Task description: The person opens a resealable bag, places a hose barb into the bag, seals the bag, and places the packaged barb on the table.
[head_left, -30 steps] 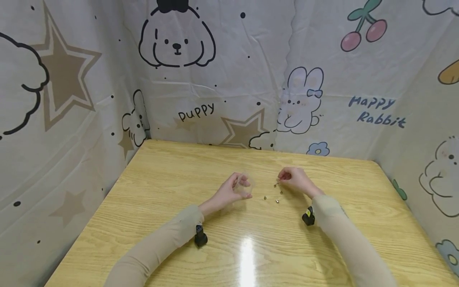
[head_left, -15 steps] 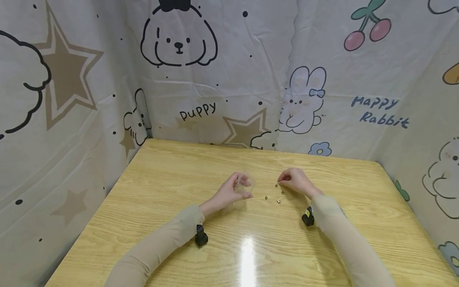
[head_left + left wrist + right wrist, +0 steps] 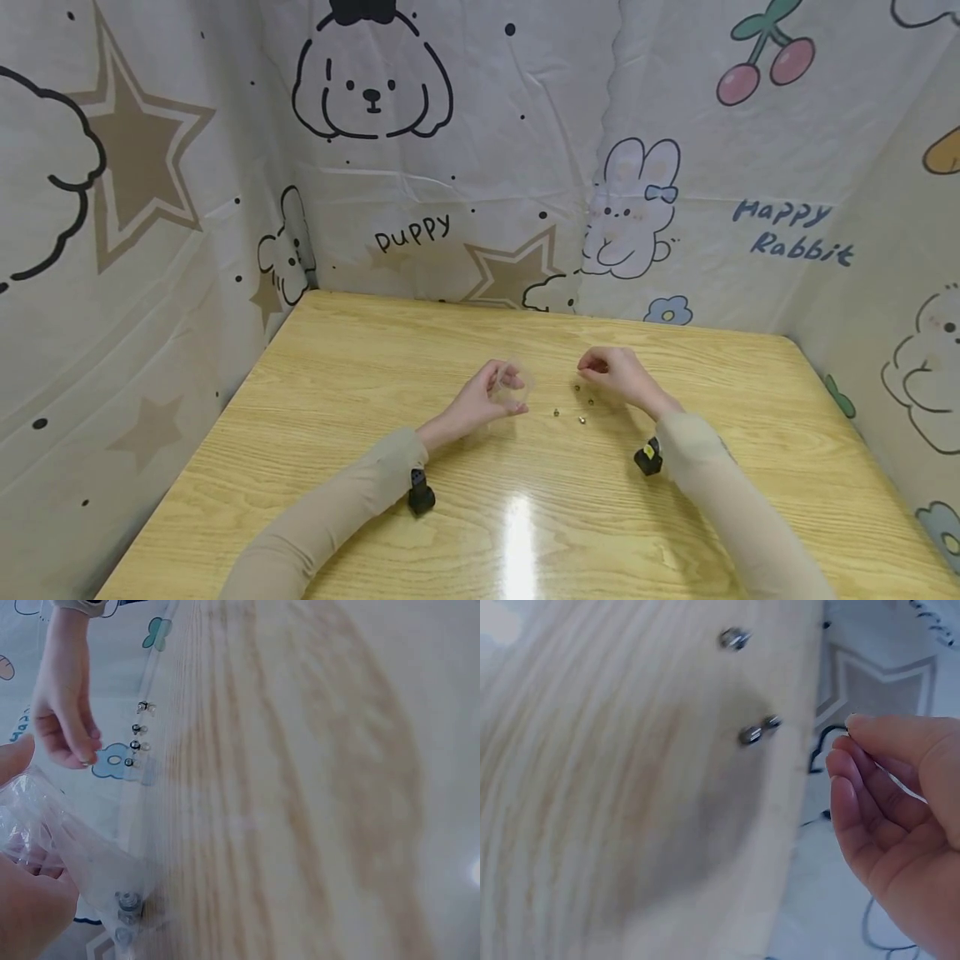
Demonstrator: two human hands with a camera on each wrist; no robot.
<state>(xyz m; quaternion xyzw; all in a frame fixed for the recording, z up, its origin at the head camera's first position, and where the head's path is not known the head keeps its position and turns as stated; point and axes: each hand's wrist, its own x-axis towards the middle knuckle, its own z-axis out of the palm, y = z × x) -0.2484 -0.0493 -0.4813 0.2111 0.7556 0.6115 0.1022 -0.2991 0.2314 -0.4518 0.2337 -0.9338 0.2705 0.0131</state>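
Clear bag in left hand; metal pieces near right hand.

Table from above — wrist views close

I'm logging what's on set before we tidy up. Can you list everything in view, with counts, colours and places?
small metal pieces: four, silvery, loose on the table between the hands
metal pieces in the bag: exact count unclear, grey, at its lower end
plastic bag: one, clear, in the left hand
table: one, yellowish wood, under the hands
printed cloth: number of sheets unclear, whitish with coloured drawings, behind and beside the table
wrist cameras: two, black, one at each wrist
sleeves: two, beige, on the arms
left hand: one, bare, gripping the bag
right hand: one, bare, above the table near the loose pieces; whether it holds one is unclear
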